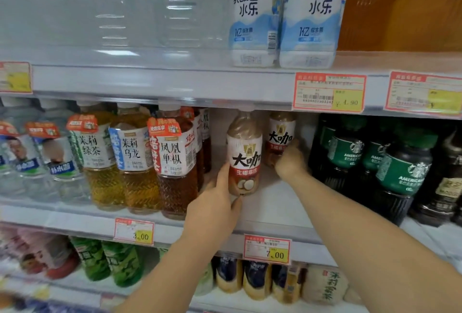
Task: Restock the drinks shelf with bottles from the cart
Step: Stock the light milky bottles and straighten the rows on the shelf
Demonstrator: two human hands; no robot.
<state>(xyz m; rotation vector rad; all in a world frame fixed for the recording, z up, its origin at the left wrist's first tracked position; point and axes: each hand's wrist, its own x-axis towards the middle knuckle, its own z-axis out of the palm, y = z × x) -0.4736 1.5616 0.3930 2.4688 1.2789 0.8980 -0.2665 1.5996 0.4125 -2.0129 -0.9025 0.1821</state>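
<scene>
Head view. Middle shelf (275, 207), smooth white, carries two round plastic coffee drinks with glossy red-and-white sleeves and beige liquid. Your left hand (215, 209) grips the front bottle (245, 152) low, index finger up its side, thumb under the base. Your right hand (291, 160) curls round the rear bottle (280, 135). Three ribbed amber tea bottles (136, 162) stand left.

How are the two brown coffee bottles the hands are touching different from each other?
The front bottle stands nearer the shelf edge; the back bottle sits deeper in. The left hand holds the front bottle low down; the right hand wraps the back bottle. The front bottle's label shows whole; the back bottle's is partly hidden. Both share a red-and-white label and milky brown drink.
</scene>
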